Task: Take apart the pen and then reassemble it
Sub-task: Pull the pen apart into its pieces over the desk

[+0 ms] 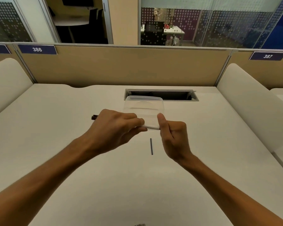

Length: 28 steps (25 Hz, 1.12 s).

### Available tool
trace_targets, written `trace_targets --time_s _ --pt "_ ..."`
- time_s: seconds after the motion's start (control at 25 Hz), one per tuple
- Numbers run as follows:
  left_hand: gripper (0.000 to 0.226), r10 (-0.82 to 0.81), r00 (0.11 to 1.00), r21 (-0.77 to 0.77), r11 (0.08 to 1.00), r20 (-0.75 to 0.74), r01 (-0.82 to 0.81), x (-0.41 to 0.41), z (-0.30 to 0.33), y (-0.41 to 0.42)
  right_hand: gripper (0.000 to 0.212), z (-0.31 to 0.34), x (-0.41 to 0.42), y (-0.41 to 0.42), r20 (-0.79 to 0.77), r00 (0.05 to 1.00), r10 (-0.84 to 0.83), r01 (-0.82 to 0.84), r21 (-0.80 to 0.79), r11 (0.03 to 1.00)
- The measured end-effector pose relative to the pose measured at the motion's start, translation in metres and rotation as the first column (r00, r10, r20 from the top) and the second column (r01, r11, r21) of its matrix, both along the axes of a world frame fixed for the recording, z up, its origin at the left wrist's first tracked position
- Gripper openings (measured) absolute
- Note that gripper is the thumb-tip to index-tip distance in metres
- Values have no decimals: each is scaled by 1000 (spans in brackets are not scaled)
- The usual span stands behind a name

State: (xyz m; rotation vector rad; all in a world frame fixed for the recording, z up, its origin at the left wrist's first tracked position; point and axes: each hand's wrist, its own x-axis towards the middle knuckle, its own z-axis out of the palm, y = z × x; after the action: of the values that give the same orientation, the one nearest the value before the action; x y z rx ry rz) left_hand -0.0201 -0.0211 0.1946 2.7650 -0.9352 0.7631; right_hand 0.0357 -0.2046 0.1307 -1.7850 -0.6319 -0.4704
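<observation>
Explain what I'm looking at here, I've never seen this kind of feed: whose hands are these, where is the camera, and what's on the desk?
There is no machine: a person works bare-handed, and the single wide-angle camera sits on their head, looking forward and down. The left hand and right hand together hold a white pen barrel between them, above the pale desk. On the desk lie a thin dark rod, probably the refill, a dark pen piece just beyond the left hand, and a clear plastic box farther back. Each hand's grip is closed on the barrel.
</observation>
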Motion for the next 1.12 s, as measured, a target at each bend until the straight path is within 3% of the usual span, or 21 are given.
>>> trace_targets --time_s 0.04,0.12,0.2,0.28,0.36,0.44,0.52,0.6,0.68,0.72,0.76,0.84,0.88,0.92,1.0,1.04,1.12 --pt "18 0 997 104 995 72 -8 0 -2 0 56 0 0 2 -270 961 64 -44 78 996" --pt "16 11 990 206 978 141 -40 1 -9 1 53 2 1 4 -666 721 192 -105 168 980" --pt "15 14 988 214 976 157 -48 2 -13 1 50 4 2 2 -778 583 235 -152 180 972" --pt "16 8 991 179 983 130 -32 1 -17 1 51 6 1 0 -744 618 253 -186 174 967" --pt "20 27 999 14 1000 17 -28 -1 -14 -1 53 5 -2 0 -625 742 242 -179 163 970" --pt "29 -5 956 -306 948 -293 -89 1 -6 -2 55 6 -6 2 -387 903 185 -141 139 980" --pt "32 -232 694 -535 805 -682 -256 5 5 4 56 9 -6 0 39 994 105 -106 20 994" --pt "30 -363 413 -508 797 -835 -327 8 13 14 59 11 -4 -2 476 873 101 -37 -142 989" --pt "30 -382 306 -472 822 -872 -319 8 14 18 61 11 -1 -3 644 758 104 16 -178 984" --pt "30 -374 329 -477 815 -867 -330 7 12 17 61 9 0 -4 644 760 89 33 -175 984" --pt "31 -353 407 -498 798 -842 -338 6 10 14 60 8 0 -4 587 806 75 36 -175 984" --pt "34 -211 695 -508 824 -687 -252 2 2 9 59 2 -5 0 293 955 31 4 -120 993" --pt "34 -73 851 -417 891 -520 -178 1 -3 8 59 1 -7 2 48 998 37 -35 -54 998" --pt "32 42 952 -257 958 -303 -124 0 -8 8 58 0 -7 4 -218 973 77 -74 21 997" --pt "27 83 997 46 996 -2 -83 -3 -12 6 53 4 -7 5 -634 751 188 -140 125 982" --pt "26 57 996 134 989 63 -65 -4 -14 5 50 5 -6 5 -734 638 234 -172 160 972" --pt "28 7 986 196 980 164 -40 -4 -17 6 50 8 -6 2 -782 557 280 -209 195 958"
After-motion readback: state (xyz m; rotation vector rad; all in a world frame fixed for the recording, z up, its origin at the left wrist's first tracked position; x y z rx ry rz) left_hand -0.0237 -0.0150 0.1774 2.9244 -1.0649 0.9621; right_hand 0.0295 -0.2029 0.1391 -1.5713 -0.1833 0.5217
